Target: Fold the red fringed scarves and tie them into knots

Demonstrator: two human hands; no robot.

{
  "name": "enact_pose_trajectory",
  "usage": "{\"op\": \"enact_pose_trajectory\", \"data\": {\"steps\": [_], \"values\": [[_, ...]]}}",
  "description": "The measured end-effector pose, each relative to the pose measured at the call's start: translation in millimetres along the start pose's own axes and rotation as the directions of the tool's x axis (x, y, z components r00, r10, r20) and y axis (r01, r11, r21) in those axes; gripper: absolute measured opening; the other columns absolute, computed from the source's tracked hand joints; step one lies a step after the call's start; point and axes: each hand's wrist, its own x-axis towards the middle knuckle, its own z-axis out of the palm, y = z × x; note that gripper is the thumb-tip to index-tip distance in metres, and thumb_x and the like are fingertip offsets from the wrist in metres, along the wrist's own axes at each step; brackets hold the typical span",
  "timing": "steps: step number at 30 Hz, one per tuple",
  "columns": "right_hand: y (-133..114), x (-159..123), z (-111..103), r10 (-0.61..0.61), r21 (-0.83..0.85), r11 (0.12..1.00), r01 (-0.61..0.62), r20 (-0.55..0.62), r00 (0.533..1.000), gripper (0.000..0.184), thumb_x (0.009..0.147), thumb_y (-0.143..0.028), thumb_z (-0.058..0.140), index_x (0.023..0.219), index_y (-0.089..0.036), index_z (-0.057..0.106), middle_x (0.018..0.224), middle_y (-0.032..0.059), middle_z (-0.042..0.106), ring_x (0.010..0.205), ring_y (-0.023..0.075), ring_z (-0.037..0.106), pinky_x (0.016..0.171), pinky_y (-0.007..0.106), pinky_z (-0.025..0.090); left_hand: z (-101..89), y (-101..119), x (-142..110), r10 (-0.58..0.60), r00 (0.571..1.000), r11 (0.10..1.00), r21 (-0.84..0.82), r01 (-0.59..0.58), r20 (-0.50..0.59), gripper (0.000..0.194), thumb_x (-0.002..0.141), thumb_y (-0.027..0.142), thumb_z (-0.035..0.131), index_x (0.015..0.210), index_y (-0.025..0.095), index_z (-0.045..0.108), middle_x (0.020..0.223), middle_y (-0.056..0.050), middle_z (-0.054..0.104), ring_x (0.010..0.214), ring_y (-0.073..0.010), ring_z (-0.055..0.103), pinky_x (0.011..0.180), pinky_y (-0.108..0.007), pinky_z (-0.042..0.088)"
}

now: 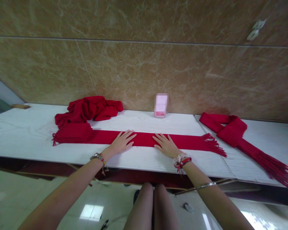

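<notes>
"Starting leftmost, what lies past the left hand (121,142)?"

"The folded end of a fringed red scarf (144,139), crumpled red fabric (93,108) beyond it."

"Any grip?"

"None: both hands lie open, palms down, fingers on its flat middle, the long axis running sideways beneath them."

"And rightward?"

"Loose fringe (212,142), nearer the right hand (167,147), then a looped scarf (232,131)."

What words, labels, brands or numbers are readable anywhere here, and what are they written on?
None that I can read.
Small pink-and-white item by the wall: its front is too blurred to tell whether it bears print.
Flat red scarf under both hands: no lettering visible.
Bunched red cloth: none visible.
White wall fitting: too small to tell.
</notes>
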Motion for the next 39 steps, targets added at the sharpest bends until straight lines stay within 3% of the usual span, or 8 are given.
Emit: {"op": "enact_pose_trajectory", "data": {"steps": [5, 8, 11, 14, 17, 27, 32, 39], "values": [[-0.4, 0.1, 5.4, 0.006, 0.022, 1.0, -0.004, -0.09, 0.996, 0.046, 0.09, -0.037, 0.035, 0.133, -0.022, 0.037, 0.14, 0.0073, 0.035, 0.13, 0.026, 0.028, 0.102, 0.055, 0.023, -3.7, 5.2, -0.2, 0.015, 1.0, 1.0, -0.011, -0.015, -0.015, 0.043, 0.089, 0.028, 0.036, 0.131, 0.021, 0.04, 0.14, -0.009, 0.034, 0.129, -0.0252, 0.029, 0.102, -0.047, 0.025], [-2.8, 4.7, 6.0, -0.003, 0.061, 0.998, 0.011, -0.124, 0.992, 0.044, 0.088, -0.034, 0.042, 0.129, -0.018, 0.044, 0.136, 0.0104, 0.041, 0.127, 0.0271, 0.033, 0.101, 0.054, 0.026, -6.4, 6.5, -0.7, 0.098, 0.995, 0.994, -0.045, -0.099, -0.03, 0.043, 0.088, 0.028, 0.039, 0.13, 0.022, 0.042, 0.138, -0.007, 0.038, 0.128, -0.0229, 0.031, 0.104, -0.045, 0.023], [-11.0, 13.3, 5.6, -0.112, 0.105, 0.985, 0.134, -0.19, 0.975, 0.04, 0.085, -0.03, 0.048, 0.122, -0.015, 0.052, 0.13, 0.012, 0.049, 0.123, 0.0244, 0.04, 0.102, 0.046, 0.032, -7.0, 7.0, -1.4, 0.168, 0.985, 0.982, -0.083, -0.17, -0.035, 0.043, 0.087, 0.033, 0.041, 0.128, 0.021, 0.044, 0.134, -0.006, 0.044, 0.126, -0.0204, 0.035, 0.106, -0.041, 0.02], [-21.0, 21.7, 7.3, -0.249, 0.093, 0.956, 0.278, -0.241, 0.938, 0.033, 0.084, -0.023, 0.05, 0.114, -0.014, 0.059, 0.121, 0.0122, 0.057, 0.116, 0.0209, 0.048, 0.099, 0.037, 0.038, -5.5, 6.8, -1.9, 0.156, 0.987, 0.982, -0.099, -0.16, -0.047, 0.043, 0.087, 0.034, 0.041, 0.128, 0.02, 0.044, 0.134, -0.007, 0.045, 0.125, -0.0196, 0.036, 0.106, -0.039, 0.022], [-25.5, 26.5, 11.0, -0.302, 0.063, 0.942, 0.33, -0.273, 0.913, 0.029, 0.086, -0.018, 0.044, 0.108, -0.014, 0.063, 0.114, 0.0113, 0.062, 0.109, 0.019, 0.054, 0.095, 0.035, 0.043, -4.7, 6.7, -1.5, 0.146, 0.988, 0.983, -0.106, -0.15, -0.041, 0.044, 0.088, 0.034, 0.04, 0.129, 0.02, 0.043, 0.136, -0.008, 0.042, 0.126, -0.0193, 0.035, 0.105, -0.039, 0.022], [-15.7, 27.7, 18.4, -0.315, 0.129, 0.918, 0.375, -0.34, 0.886, 0.029, 0.088, -0.018, 0.04, 0.101, -0.015, 0.065, 0.103, 0.0101, 0.067, 0.101, 0.018, 0.06, 0.088, 0.034, 0.049, -7.9, 6.4, 0.3, 0.158, 0.987, 0.98, -0.123, -0.154, 0.02, 0.046, 0.088, 0.033, 0.038, 0.133, 0.023, 0.037, 0.14, -0.006, 0.035, 0.13, -0.019, 0.028, 0.107, -0.041, 0.016], [-12.3, 27.6, 19.3, -0.376, 0.151, 0.878, 0.455, -0.372, 0.849, 0.027, 0.088, -0.02, 0.042, 0.095, -0.016, 0.068, 0.1, 0.0093, 0.068, 0.097, 0.0173, 0.061, 0.086, 0.034, 0.049, -7.7, 6.8, 2.3, 0.111, 0.992, 0.99, -0.098, -0.104, 0.066, 0.05, 0.087, 0.036, 0.04, 0.135, 0.025, 0.033, 0.143, -0.006, 0.03, 0.133, -0.0246, 0.02, 0.105, -0.047, 0.016], [-12.0, 27.9, 17.9, -0.338, 0.29, 0.844, 0.45, -0.363, 0.868, 0.024, 0.084, -0.02, 0.047, 0.091, -0.021, 0.07, 0.104, 0.0064, 0.067, 0.102, 0.0169, 0.058, 0.09, 0.034, 0.047, -11.1, 6.0, 2.7, 0.174, 0.979, 0.981, -0.107, -0.163, 0.11, 0.048, 0.088, 0.036, 0.04, 0.135, 0.027, 0.033, 0.144, -0.005, 0.028, 0.133, -0.0242, 0.019, 0.105, -0.048, 0.012]]}}
